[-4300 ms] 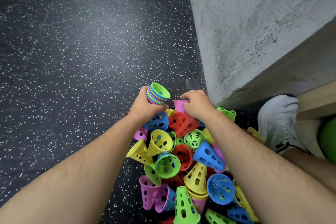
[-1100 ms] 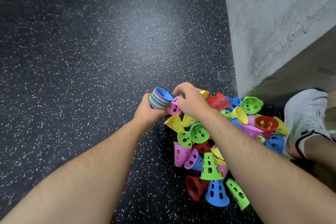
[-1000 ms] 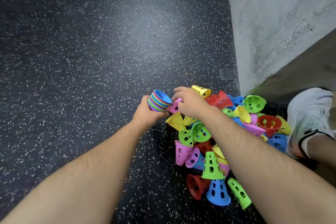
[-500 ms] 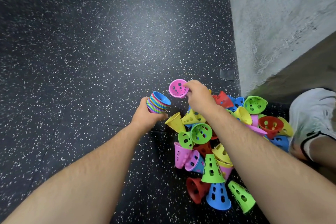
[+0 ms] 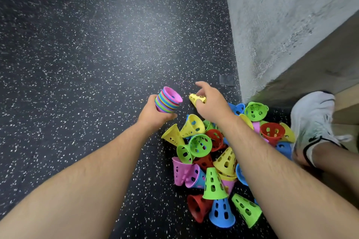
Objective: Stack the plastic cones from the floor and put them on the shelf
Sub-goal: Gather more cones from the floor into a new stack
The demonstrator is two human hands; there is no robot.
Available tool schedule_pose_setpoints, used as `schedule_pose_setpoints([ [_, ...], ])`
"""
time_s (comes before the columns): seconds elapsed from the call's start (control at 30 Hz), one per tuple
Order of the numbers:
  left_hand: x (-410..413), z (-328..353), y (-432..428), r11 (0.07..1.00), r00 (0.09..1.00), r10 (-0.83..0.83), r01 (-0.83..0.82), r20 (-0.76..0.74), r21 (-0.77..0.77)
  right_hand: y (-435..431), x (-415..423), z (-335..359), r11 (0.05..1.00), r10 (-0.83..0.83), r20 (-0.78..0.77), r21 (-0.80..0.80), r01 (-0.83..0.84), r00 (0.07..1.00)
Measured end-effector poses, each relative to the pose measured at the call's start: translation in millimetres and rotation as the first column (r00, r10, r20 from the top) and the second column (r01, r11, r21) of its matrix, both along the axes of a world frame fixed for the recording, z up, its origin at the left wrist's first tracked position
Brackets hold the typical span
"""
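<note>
The left hand (image 5: 153,111) grips the stack (image 5: 168,101); the right hand (image 5: 212,105) pinches a yellow cone (image 5: 195,98) just right of it, tip toward the stack.

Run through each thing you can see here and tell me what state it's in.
left hand: grips the cone stack from below.
cone stack: nested, tilted, pink cone outermost, off the floor.
right hand: holds a yellow cone.
yellow cone: on its side, beside the stack, not nested.
loose cones: jumbled heap on the floor, unstacked.
green cone: upright on the heap.
</note>
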State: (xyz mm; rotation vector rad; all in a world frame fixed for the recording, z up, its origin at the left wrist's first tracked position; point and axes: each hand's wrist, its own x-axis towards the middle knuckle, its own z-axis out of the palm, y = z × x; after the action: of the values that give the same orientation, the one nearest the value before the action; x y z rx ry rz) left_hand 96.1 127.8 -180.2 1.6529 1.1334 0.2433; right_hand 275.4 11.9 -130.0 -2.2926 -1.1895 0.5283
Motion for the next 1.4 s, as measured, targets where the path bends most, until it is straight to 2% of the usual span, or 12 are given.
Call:
schedule_pose_setpoints([
  [0.07,5.3,0.8,2.6,0.999,0.999,-0.037,0.037,-0.006,-0.001,-0.4,12.8,-5.0,0.981,-0.074,0.133,-0.171,0.096,0.988],
  [0.17,13.3,-1.3,2.9,0.997,0.996,-0.083,0.083,-0.012,-0.004,7.2,20.4,-10.2,0.916,-0.026,0.251,-0.382,0.124,0.968],
  [0.37,25.4,-6.5,-3.2,0.994,0.994,-0.105,0.105,-0.017,-0.015,17.7,22.5,-30.8,0.830,0.052,0.318,-0.541,0.136,0.947],
  [0.53,28.6,-11.2,-5.1,0.994,0.994,-0.106,0.106,-0.011,-0.037,20.9,24.5,-43.5,0.843,0.067,0.355,-0.521,0.138,0.933],
  [0.6,27.1,-12.3,-4.9,0.994,0.995,-0.099,0.098,-0.008,-0.038,20.5,25.7,-41.1,0.892,0.009,0.309,-0.432,0.132,0.951],
  [0.7,23.6,-11.1,-4.9,0.996,0.996,-0.084,0.084,0.001,-0.036,16.5,26.5,-30.2,0.981,-0.097,0.065,-0.160,0.107,0.993],
  [0.8,16.0,-7.2,-5.6,0.998,0.999,-0.054,0.054,0.009,-0.038,13.7,22.1,-13.9,0.976,-0.207,-0.182,0.023,0.215,0.961],
  [0.97,-1.0,5.4,-13.0,0.999,0.999,-0.019,0.020,0.036,-0.042,11.4,1.3,22.9,0.946,-0.196,-0.351,0.179,0.272,0.916],
  [1.07,-11.6,15.1,-21.4,0.999,0.998,-0.014,0.016,0.055,-0.042,8.4,-16.1,40.3,0.974,-0.106,-0.330,0.157,0.165,0.938],
  [1.2,-24.1,32.0,-34.7,0.998,0.997,-0.050,0.051,0.067,-0.022,-7.7,-41.8,52.9,1.000,0.010,-0.331,0.026,-0.002,0.944],
  [1.3,-33.1,39.0,-47.1,0.991,0.990,-0.133,0.133,0.052,-0.001,-20.3,-59.2,48.5,0.994,0.054,-0.323,-0.073,-0.082,0.945],
  [1.4,-43.8,39.9,-60.8,0.993,0.991,-0.119,0.119,0.061,0.003,-29.1,-73.5,43.9,0.980,0.104,-0.284,-0.137,-0.147,0.953],
])
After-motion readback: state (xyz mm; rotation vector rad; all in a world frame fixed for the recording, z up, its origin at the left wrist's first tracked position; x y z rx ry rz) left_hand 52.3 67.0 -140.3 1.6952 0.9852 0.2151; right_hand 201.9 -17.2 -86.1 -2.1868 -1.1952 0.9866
